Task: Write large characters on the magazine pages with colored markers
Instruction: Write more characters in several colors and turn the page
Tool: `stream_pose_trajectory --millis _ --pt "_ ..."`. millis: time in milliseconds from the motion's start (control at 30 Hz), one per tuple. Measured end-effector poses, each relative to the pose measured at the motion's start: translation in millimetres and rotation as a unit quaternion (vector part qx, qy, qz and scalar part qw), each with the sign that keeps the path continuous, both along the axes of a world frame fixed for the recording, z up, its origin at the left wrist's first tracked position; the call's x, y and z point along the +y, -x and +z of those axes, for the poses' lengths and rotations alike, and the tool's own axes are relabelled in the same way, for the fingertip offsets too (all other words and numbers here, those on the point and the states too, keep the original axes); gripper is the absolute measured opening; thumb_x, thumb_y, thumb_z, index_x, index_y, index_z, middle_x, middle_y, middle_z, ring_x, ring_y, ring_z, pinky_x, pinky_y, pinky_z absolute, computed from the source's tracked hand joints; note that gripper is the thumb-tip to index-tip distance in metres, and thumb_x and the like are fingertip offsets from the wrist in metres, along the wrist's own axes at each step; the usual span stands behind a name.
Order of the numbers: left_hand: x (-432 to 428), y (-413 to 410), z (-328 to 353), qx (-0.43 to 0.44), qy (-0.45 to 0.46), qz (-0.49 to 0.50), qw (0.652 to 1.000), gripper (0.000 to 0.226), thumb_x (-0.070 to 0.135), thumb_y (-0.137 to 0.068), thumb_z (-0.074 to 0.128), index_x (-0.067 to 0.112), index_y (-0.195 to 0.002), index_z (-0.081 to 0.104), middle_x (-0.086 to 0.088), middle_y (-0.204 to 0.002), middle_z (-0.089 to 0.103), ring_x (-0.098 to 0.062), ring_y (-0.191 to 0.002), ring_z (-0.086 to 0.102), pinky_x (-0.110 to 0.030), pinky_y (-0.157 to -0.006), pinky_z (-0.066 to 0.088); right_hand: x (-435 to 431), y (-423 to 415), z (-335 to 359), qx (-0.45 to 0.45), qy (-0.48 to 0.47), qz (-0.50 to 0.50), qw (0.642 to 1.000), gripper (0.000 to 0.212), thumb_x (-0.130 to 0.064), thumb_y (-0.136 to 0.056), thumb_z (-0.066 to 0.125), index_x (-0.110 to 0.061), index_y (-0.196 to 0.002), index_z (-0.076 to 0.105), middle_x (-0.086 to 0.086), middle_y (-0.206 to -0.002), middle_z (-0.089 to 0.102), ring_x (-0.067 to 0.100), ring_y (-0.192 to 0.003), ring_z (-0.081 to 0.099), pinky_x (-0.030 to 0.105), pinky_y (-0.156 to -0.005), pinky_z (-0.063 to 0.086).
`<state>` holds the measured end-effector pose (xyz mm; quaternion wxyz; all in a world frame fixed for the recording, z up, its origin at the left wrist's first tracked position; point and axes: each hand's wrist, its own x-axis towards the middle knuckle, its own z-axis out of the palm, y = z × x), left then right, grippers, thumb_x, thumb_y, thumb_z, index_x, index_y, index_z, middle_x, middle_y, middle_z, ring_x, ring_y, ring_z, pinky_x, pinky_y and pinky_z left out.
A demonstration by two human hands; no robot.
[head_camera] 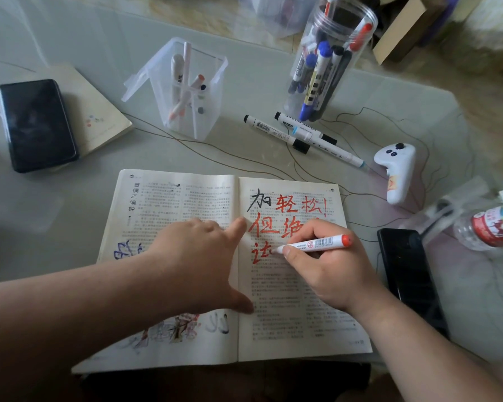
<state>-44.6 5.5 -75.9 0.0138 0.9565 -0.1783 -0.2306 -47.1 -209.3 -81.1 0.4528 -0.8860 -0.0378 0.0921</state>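
Slanted red marker [317, 244] in right hand [331, 274] grip

I see soft, flat, slightly dim daylight. Sharp at the magazine [288, 300]; table [244, 68] sheen beyond it; corners far from it bend and blur.
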Motion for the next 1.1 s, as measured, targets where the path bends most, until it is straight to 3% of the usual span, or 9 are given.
stream_pose_trajectory --millis 100,267,533,633,900,1000,1100 --pt "-0.3 0.3 -0.4 0.0 -0.001 0.0 1.0 0.132 0.099 -0.055 0.052 0.032 -0.153 -0.005 0.001 -0.127 0.059 -0.021 -0.114 0.058 -0.04 -0.093 0.054 1.2 3.1 3.9 0.03 -0.007 0.045 0.999 0.019 -0.011 -0.081 0.082 -0.015 -0.068 0.068 -0.013 -0.059 0.061 0.004 -0.056 0.054 0.016 -0.052 0.04" --pt "-0.8 0.4 0.3 -0.001 0.001 0.0 1.0 0.13 0.099 -0.056 0.052 0.032 -0.153 -0.003 0.003 -0.125 0.059 -0.02 -0.112 0.058 -0.038 -0.092 0.054 -1.4 -1.7 1.7 0.015 -0.007 -0.027 1.0 0.02 -0.013 -0.082 0.079 -0.019 -0.068 0.067 -0.01 -0.064 0.066 0.005 -0.059 0.057 0.015 -0.055 0.041" --pt "-1.2 0.4 1.7 0.001 -0.002 0.001 1.0 0.131 0.099 -0.055 0.052 0.032 -0.153 -0.003 0.001 -0.128 0.059 -0.021 -0.114 0.058 -0.039 -0.092 0.054 0.8 2.7 5.9 0.04 -0.003 0.05 0.998 0.022 -0.01 -0.081 0.081 -0.017 -0.066 0.066 -0.006 -0.062 0.063 0.005 -0.057 0.054 0.023 -0.051 0.042" --pt "-1.0 0.3 3.1 -0.001 0.001 0.001 1.0 0.13 0.099 -0.055 0.052 0.032 -0.153 -0.002 0.001 -0.127 0.059 -0.021 -0.113 0.058 -0.039 -0.092 0.054 -0.3 1.8 4.0 0.034 -0.019 0.021 0.999 0.021 -0.008 -0.081 0.08 -0.014 -0.066 0.065 -0.004 -0.061 0.063 0.006 -0.057 0.053 0.022 -0.052 0.042" --pt "-1.1 0.3 8.1 0.011 0.006 0.006 1.0 0.129 0.099 -0.055 0.052 0.033 -0.153 -0.002 0.003 -0.124 0.059 -0.02 -0.111 0.058 -0.036 -0.089 0.054 -4.1 -3.4 4.7 0.046 0.035 0.02 0.998 0.018 -0.013 -0.073 0.072 -0.013 -0.062 0.058 0.0 -0.058 0.059 0.007 -0.055 0.048 0.027 -0.053 0.039" --pt "-2.0 2.1 10.6 0.013 0.004 0.0 1.0 0.129 0.099 -0.057 0.051 0.033 -0.153 -0.003 0.004 -0.124 0.059 -0.019 -0.111 0.058 -0.037 -0.089 0.054 -5.6 -4.2 6.5 0.032 -0.046 -0.003 0.998 0.011 -0.019 -0.069 0.066 -0.011 -0.064 0.061 -0.007 -0.056 0.057 0.006 -0.057 0.051 0.02 -0.055 0.039" --pt "-0.8 2.5 14.1 0.018 0.008 -0.003 1.0 0.124 0.097 -0.062 0.05 0.033 -0.153 -0.005 0.003 -0.127 0.058 -0.02 -0.115 0.057 -0.039 -0.095 0.053 -8.8 -6.4 10.5 0.019 -0.139 -0.036 0.99 0.013 -0.02 -0.076 0.07 -0.008 -0.073 0.066 0.01 -0.065 0.064 0.021 -0.061 0.056 0.029 -0.059 0.043"
